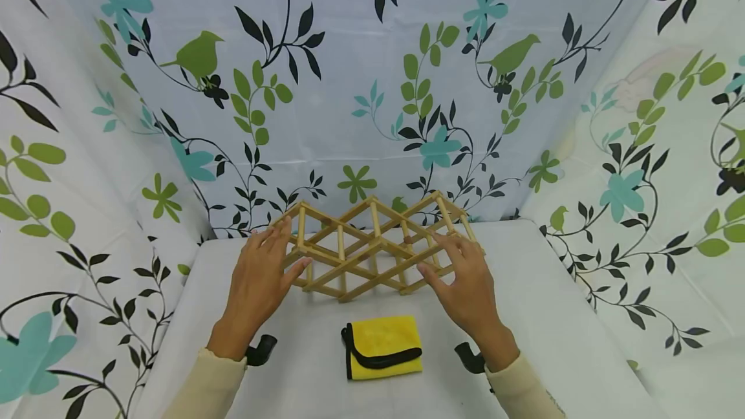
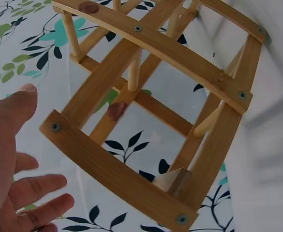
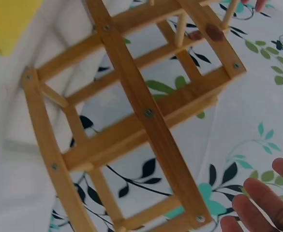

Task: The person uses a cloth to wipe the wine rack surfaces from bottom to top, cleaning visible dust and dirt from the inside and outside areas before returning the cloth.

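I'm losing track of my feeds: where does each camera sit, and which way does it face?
Head: on the head, facing forward and down at the rack, cloth and backdrop; left hand, right hand and sleeves show.
Left wrist: on that wrist, looking past the hand at the rack; left thumb and left fingers show at left.
Right wrist: on that wrist, also facing the rack; right fingers show at right, with fingertips, probably the left hand's, at top.
Shared: head and right wrist views both show rack and cloth.
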Available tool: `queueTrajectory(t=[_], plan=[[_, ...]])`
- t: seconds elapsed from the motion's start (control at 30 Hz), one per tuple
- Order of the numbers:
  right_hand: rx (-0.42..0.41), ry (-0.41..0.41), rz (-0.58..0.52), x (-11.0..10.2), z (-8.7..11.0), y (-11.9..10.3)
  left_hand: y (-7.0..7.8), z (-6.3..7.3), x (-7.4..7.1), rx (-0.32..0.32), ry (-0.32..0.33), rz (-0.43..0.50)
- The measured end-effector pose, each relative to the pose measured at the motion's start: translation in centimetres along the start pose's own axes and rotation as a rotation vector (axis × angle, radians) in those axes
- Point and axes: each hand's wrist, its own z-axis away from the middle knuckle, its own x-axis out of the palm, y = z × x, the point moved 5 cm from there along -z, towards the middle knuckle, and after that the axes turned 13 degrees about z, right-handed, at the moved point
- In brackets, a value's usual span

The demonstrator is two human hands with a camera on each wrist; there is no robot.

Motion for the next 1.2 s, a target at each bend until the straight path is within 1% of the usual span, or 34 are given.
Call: queueTrajectory(t=[0.1,0.23,0.4,0.57,0.67,0.87,0.93,1.03,1.1,1.2], plan=[[-0.011,-0.032,-0.031,1.2,1.0,-0.3,-0.6,0.1,0.4,-0.014,0.037,0.057],[-0.019,-0.109,-0.086,3.3,2.6,-0.5,-1.5,0.2,1.2,-0.077,0.032,0.153],[0.004,-0.248,-0.209,6.1,4.2,-0.6,-2.6,0.1,2.1,-0.140,0.024,0.275],[0.036,-0.389,-0.323,8.8,5.6,-0.7,-3.7,0.1,2.7,-0.193,0.063,0.368],[0.015,-0.469,-0.389,10.4,6.2,-0.8,-3.9,0.2,2.8,-0.195,0.099,0.380],[-0.051,-0.685,-0.520,13.9,7.6,-0.9,-4.1,0.1,2.9,-0.182,0.151,0.351],[-0.067,-0.756,-0.524,15.0,8.0,-1.0,-4.2,0.1,3.0,-0.182,0.161,0.350],[-0.096,-0.839,-0.502,16.3,8.4,-1.2,-4.3,0.1,3.2,-0.185,0.168,0.360],[-0.099,-0.876,-0.453,16.8,8.5,-1.3,-4.4,0.1,3.4,-0.190,0.165,0.371],[-0.118,-0.906,-0.384,17.0,8.4,-1.5,-4.5,0.1,3.7,-0.202,0.155,0.392]])
